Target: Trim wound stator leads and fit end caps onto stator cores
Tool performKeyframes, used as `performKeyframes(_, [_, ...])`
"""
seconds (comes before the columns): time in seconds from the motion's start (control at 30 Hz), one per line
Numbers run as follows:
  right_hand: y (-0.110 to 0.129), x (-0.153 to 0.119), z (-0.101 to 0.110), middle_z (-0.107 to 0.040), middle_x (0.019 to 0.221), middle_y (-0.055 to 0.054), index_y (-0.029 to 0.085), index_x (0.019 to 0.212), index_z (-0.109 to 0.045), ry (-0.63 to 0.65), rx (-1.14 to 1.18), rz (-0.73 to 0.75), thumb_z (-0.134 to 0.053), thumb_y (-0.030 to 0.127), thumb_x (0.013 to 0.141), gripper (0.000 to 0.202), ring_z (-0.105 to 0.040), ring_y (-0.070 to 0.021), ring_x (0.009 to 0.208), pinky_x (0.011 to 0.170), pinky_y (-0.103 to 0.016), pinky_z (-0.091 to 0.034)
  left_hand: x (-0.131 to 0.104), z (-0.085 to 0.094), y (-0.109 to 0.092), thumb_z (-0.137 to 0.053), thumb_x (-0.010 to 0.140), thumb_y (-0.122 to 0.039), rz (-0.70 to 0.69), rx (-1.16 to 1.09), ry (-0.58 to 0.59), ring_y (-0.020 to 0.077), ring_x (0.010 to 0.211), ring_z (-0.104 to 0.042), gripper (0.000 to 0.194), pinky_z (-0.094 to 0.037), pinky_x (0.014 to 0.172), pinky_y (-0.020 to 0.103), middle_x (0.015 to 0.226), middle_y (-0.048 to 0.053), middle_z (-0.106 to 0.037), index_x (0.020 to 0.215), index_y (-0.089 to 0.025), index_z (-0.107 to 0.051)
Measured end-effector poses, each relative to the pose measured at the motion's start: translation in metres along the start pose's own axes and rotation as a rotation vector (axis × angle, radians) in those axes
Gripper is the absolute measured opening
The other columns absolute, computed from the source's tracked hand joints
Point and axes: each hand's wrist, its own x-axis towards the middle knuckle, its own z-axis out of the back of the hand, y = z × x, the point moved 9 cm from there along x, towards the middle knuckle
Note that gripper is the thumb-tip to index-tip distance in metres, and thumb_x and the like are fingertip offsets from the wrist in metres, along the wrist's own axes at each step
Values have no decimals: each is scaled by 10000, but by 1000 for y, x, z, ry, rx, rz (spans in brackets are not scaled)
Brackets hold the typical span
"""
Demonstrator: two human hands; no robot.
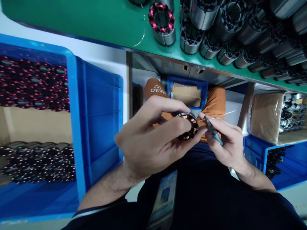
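My left hand [153, 137] is wrapped round a motor stator [188, 127], a ring-shaped core with copper windings and black insulation. The index finger presses over its open face, hiding part of it. My right hand [224, 137] grips blue-handled wire cutters [213, 130], whose dark metal head is close to the stator's right side. A thin copper wire [225, 114] stretches from near the stator past my right fingers, its tip loose. Whether the cutter's jaws touch the wire cannot be made out. Both hands are above my lap.
A green bench [96, 19] bears several stators; one has red windings [164, 25]. At left, a blue crate [74, 127] contains wound stators in layers with cardboard between. Another blue crate [266, 153] stands at right. A box with cardboard [187, 94] is beyond my knees.
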Motion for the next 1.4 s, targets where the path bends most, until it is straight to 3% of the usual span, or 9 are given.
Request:
performKeyframes(0.1, [-4, 5, -3, -917, 1419, -21, 351, 1521, -855, -8, 43, 6, -764, 54, 1024, 586, -926, -214, 1105, 950, -322, -761, 7, -4, 4, -1039, 939, -506, 19, -35, 2, 301, 1152, -821, 356, -721, 904, 449, 1134, 81, -825, 1066, -277, -798])
performKeyframes(0.2, [-13, 8, 1, -922, 1399, -59, 289, 1447, -883, -49, 15, -66, -801, 140, 1067, 416, -916, -250, 1172, 1026, -395, -762, 11, -3, 16, -1050, 919, -514, 21, -73, 32, 295, 1129, -828, 380, -713, 848, 421, 1141, 84, -834, 1053, -271, -790])
performKeyframes(0.3, [-16, 9, 5, -893, 1182, -71, 272, 1554, -821, -52, -103, -95, -770, 201, 1067, 495, -835, -244, 995, 890, -434, -729, 9, 0, 23, -1047, 919, -393, -29, -143, 95, 252, 1034, -839, 301, -688, 752, 350, 1129, 74, -848, 1040, -260, -806])
performKeyframes(0.4, [-10, 10, 1, -711, 959, -34, 290, 1609, -784, -9, -213, -37, -764, 233, 995, 617, -660, -232, 866, 751, -412, -642, 3, -2, 36, -965, 1011, -305, 51, -322, 132, 227, 1016, -870, 162, -715, 759, 323, 1200, 73, -878, 1067, -261, -820])
performKeyframes(0.6, [5, 9, 0, -695, 1003, -56, 388, 1577, -803, -95, -364, 91, -811, 236, 948, 647, -615, -248, 903, 756, -425, -639, -1, -18, 61, -984, 1004, -557, 325, -539, 86, 204, 927, -858, 379, -723, 764, 315, 1079, 45, -885, 924, -245, -783])
performKeyframes(0.77, [11, 10, 3, -712, 1050, -77, 431, 1649, -763, -134, -405, 149, -875, 245, 923, 758, -628, -264, 916, 738, -428, -651, 2, -30, 60, -1005, 963, -618, 391, -594, 79, 203, 889, -858, 467, -737, 782, 330, 1030, 24, -873, 907, -237, -740])
performKeyframes(0.97, [12, 13, 4, -695, 1019, -84, 428, 1675, -745, -153, -408, 130, -811, 244, 988, 714, -616, -278, 907, 757, -451, -664, 5, -29, 51, -982, 1009, -558, 305, -539, 60, 187, 931, -861, 519, -734, 820, 326, 1047, 21, -880, 803, -216, -650])
performKeyframes(1.13, [11, 9, 7, -687, 1009, -53, 488, 1756, -652, -129, -369, 132, -814, 212, 1061, 765, -609, -239, 875, 735, -390, -646, 4, -28, 43, -962, 1045, -472, 237, -512, 48, 209, 1017, -879, 400, -767, 892, 384, 1227, 35, -904, 864, -232, -699])
performKeyframes(1.4, [8, 8, 6, -634, 974, -19, 498, 1821, -555, 8, -250, 94, -787, 183, 1104, 817, -608, -201, 837, 719, -332, -638, 4, -34, 44, -912, 1089, -447, 227, -529, 87, 238, 1069, -886, 302, -775, 903, 398, 1223, 60, -901, 949, -231, -753])
